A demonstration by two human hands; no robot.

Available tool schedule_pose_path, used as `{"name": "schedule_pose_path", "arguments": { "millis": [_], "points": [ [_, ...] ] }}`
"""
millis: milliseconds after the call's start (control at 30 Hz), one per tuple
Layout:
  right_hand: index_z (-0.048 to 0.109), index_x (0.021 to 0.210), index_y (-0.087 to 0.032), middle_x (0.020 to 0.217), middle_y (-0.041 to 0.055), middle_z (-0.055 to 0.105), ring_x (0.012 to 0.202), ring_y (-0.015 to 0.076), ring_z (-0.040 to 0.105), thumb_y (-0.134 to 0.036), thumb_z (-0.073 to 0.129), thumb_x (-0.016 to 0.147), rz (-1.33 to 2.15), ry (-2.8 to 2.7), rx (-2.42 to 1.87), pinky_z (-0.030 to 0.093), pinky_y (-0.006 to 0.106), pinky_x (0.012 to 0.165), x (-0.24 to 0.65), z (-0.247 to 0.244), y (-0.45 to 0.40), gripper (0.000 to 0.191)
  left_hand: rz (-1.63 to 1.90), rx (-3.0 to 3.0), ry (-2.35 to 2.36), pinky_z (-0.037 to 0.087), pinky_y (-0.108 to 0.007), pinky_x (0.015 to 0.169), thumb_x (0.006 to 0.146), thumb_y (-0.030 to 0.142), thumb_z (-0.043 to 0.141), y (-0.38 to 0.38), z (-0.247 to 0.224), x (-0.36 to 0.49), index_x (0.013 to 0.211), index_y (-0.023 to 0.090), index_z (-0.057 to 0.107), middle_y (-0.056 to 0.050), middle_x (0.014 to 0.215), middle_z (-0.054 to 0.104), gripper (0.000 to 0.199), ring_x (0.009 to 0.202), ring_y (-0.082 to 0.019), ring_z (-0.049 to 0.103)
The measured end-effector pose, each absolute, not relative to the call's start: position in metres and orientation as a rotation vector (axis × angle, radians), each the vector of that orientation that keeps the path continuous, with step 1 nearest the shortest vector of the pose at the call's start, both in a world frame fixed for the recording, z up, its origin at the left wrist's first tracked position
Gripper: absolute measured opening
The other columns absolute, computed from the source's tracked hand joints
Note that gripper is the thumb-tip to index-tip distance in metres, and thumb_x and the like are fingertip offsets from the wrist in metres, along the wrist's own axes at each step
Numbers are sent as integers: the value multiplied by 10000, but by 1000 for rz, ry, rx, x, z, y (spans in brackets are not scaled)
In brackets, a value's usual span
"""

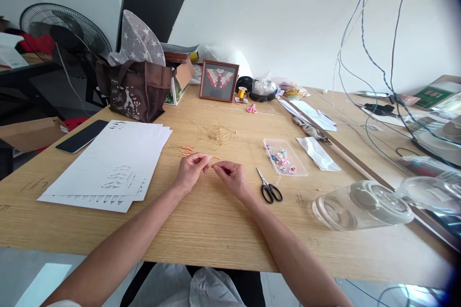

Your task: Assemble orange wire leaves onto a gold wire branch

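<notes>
My left hand (192, 171) is closed in a pinch near the middle of the table. A thin orange piece (216, 157) pokes out at its fingertips, with a bit of white beside the thumb. Close by, my right hand (232, 177) pinches thumb against forefinger; what lies between them is too small to make out. Similar slim orange pieces with fine wire ends (186, 149) lie just beyond my left hand. Behind both hands spreads a tangle of gold wire (216, 134). Black-handled scissors (270, 193) rest to the right of my right hand, blades slightly apart.
Right of centre is a clear plastic tray (302, 171) of small thread spools, near a white packet (319, 154). A large clear bottle (360, 205) stands at right. Paper sheets (97, 163) and a phone (81, 137) lie left. Behind are a brown bag (154, 91), framed picture (219, 96) and pink scissors (252, 109).
</notes>
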State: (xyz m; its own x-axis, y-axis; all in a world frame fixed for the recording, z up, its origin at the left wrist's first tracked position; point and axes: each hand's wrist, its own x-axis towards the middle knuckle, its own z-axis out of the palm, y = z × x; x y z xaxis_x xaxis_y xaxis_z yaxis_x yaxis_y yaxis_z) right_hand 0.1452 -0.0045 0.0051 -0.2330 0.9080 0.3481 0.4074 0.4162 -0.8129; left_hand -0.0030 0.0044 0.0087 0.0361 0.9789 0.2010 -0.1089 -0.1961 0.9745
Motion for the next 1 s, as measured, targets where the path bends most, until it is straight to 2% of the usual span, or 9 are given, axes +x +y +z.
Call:
{"name": "schedule_pose_path", "arguments": {
  "millis": [167,400,567,767,900,1000],
  "points": [
    [678,771,-162,652,36,632,565,120,535,-290,460,850,493,-1947,-1118,386,220,547,147,12,-8,264,1317,1494,1153,363,-204,491,741,347,577,7,5,-7,654,141,607,23,520,515,226,481,-83,443],
    [652,834,-174,793,56,662,693,145,587,-246,459,859,339,-1887,-1154,419,233,643,159,16,-2,207,1147,1706,1078,371,-198,493,757,331,562,1,11,-6,695,142,626,9,571,552,209,513,-91,461],
    [647,795,-164,736,39,652,640,137,572,-295,472,852,495,-1804,-1159,422,225,606,164,11,6,226,1062,1693,978,358,-199,493,764,332,558,-1,12,-5,710,140,620,23,545,513,209,506,-86,443],
    [647,770,-143,665,19,611,587,116,520,-350,475,846,715,-1783,-1140,385,204,543,158,6,5,279,1158,1506,890,391,-223,557,770,341,557,0,15,-5,676,141,584,14,576,525,222,527,-86,463],
    [665,779,-148,617,0,582,515,93,460,-358,468,854,750,-1837,-1124,329,199,481,149,3,-2,297,1280,1304,895,382,-221,541,745,339,587,2,14,-3,628,143,558,20,551,517,230,501,-75,442],
    [677,815,-161,647,7,609,538,100,486,-326,465,860,706,-1902,-1108,350,202,512,144,4,-6,273,1332,1238,981,374,-217,511,721,346,606,5,10,-3,638,142,569,24,527,513,223,481,-75,435]
  ]
}}
